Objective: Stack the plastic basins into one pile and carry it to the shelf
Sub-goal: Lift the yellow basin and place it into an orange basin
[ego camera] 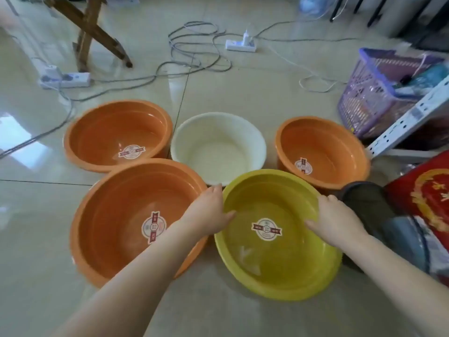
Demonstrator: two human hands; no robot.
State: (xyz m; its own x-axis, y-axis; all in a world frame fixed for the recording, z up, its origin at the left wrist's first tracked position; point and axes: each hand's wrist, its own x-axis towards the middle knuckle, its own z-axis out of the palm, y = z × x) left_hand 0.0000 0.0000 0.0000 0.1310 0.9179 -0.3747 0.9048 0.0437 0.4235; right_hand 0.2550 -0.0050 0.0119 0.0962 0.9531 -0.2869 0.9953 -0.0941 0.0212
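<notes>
Several plastic basins stand on the tiled floor. The yellow basin (274, 261) is nearest, slightly tilted. My left hand (206, 212) grips its left rim, thumb inside. My right hand (336, 221) grips its right rim, thumb inside too. A large orange basin (116, 222) sits to the left, partly under my left forearm. Behind it is another orange basin (116, 135). A white basin (218, 147) stands in the middle at the back. A smaller orange basin (323, 152) stands at the back right.
Cables (194, 54) and power strips (240, 45) lie on the floor behind the basins. A purple basket (379, 93) and a white shelf rail (408, 120) stand at the right. A red bag (427, 193) and my knee are close by. Wooden legs (90, 32) stand far left.
</notes>
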